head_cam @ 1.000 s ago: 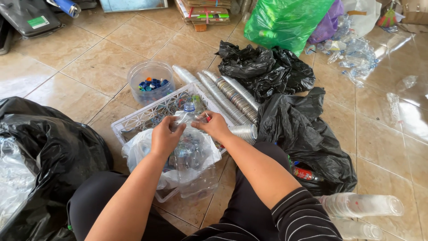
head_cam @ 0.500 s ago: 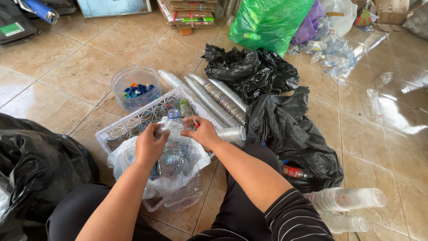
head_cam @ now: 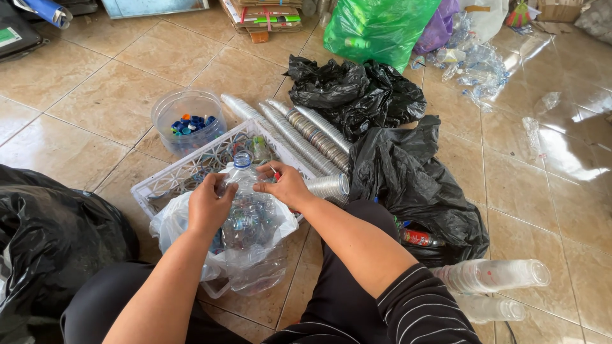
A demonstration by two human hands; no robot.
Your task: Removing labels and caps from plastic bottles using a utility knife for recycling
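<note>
The person is sitting on a tiled floor point(head_cam: 95, 95), sorting plastic waste. The left hand point(head_cam: 210, 207) is gripping the side of a clear plastic bottle point(head_cam: 245, 204) with a blue cap, fingers curled on it. The right hand point(head_cam: 287, 186) is closing on the bottle's shoulder near the neck. The bottle is standing upright in a translucent bag point(head_cam: 248, 255) between the knees, just in front of a white lattice basket point(head_cam: 191, 172).

Progress, as a judgement: the sorting is partly done. A round clear tub point(head_cam: 188, 118) is already holding loose caps, several long stacks of clear cups point(head_cam: 299, 137) are lying beside the basket, and two more cup stacks point(head_cam: 494, 277) are lying by the right leg. This bottle's cap is still on.

Counts: one bottle in hand, one basket, one cap tub, about four long cup stacks, three black bags point(head_cam: 357, 95), one green bag point(head_cam: 376, 28). Caps are too small to count.
</note>
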